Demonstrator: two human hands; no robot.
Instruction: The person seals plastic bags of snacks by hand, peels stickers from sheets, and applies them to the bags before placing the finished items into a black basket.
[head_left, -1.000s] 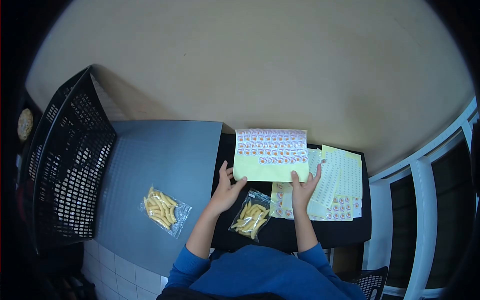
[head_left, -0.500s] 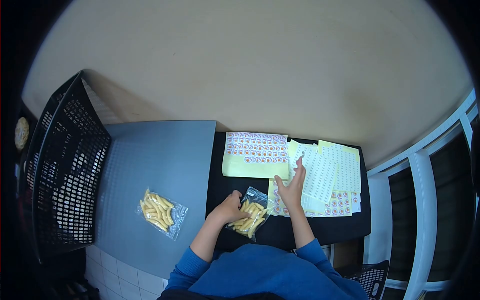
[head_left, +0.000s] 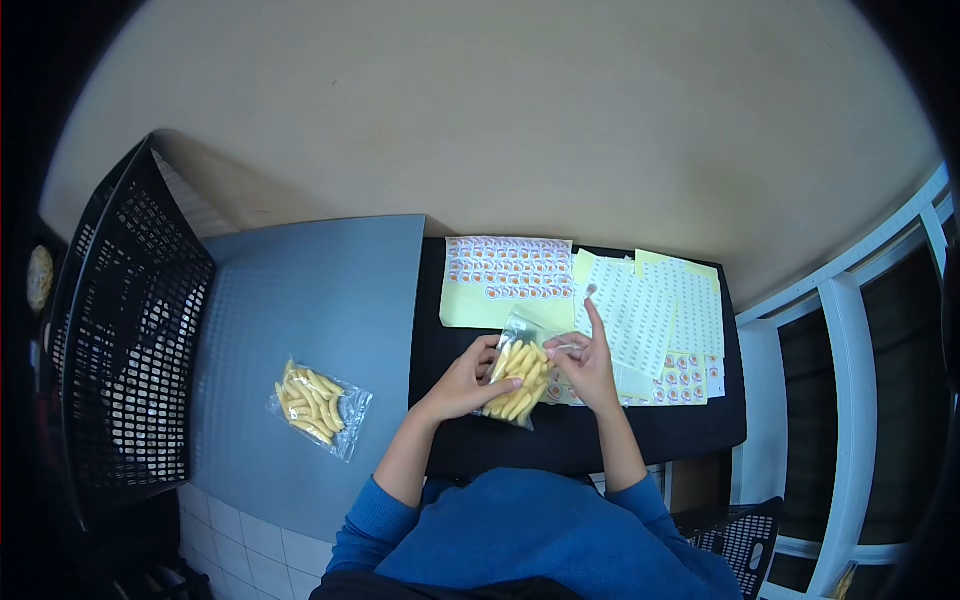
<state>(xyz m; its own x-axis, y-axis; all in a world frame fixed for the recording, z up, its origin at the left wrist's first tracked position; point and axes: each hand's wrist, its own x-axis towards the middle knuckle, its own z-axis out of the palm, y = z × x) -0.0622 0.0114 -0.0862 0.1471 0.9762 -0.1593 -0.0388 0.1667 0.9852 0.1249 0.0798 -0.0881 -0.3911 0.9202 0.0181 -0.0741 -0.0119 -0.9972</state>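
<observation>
Here, the left hand (head_left: 465, 385) is gripping the side of a clear bag (head_left: 522, 380) of yellow pieces (head_left: 526, 362) over a black table (head_left: 560, 440), while the right hand (head_left: 588, 372) is pinching its edge; a small round sticker (head_left: 592, 288) is clinging to the raised index finger (head_left: 597, 320), where brushing nearby sheets (head_left: 625, 320) could be knocking it loose and slack plastic could be wrinkling it.

Bag of yellow pieces (head_left: 522, 368) hides part of the left hand (head_left: 460, 388), while marks on the white sheets (head_left: 630, 315) are too small to read and the bottom edge crops the blue top (head_left: 545, 530)
</observation>
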